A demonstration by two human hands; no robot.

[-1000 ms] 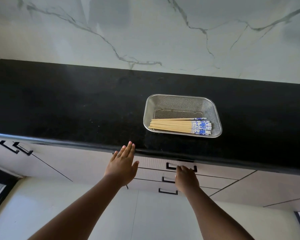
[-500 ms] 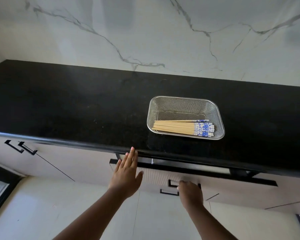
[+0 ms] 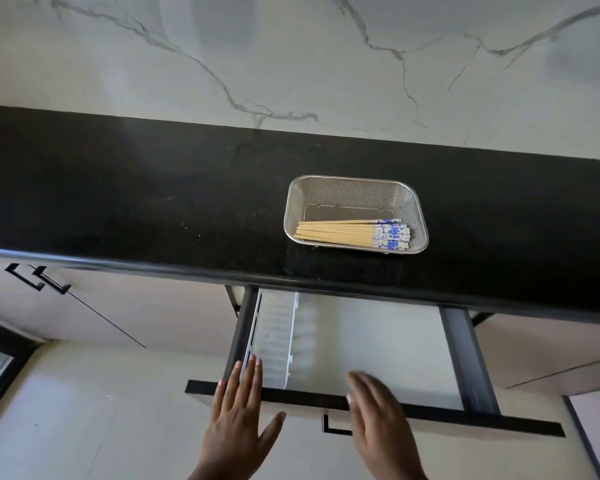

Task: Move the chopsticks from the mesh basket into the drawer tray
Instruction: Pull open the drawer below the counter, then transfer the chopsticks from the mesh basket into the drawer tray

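Observation:
Several wooden chopsticks (image 3: 352, 233) with blue-and-white patterned ends lie side by side along the near wall of a steel mesh basket (image 3: 354, 194) on the black counter. Below the counter edge the top drawer (image 3: 378, 341) stands pulled out. A narrow white ribbed tray (image 3: 274, 336) sits against its left side. My left hand (image 3: 238, 415) hovers open over the drawer's front left corner, fingertips near the tray's front end. My right hand (image 3: 378, 415) is open and blurred above the drawer front, just off the black handle (image 3: 335, 426).
The black counter (image 3: 136, 202) runs the full width under a marble wall. Cabinet doors with black handles (image 3: 37, 280) are at the left. The drawer's grey side rail (image 3: 465, 355) is on the right. Pale floor lies below.
The drawer has gone from closed to pulled far out, exposing the white tray. My right hand has come off the handle and opened. Both hands moved back toward me.

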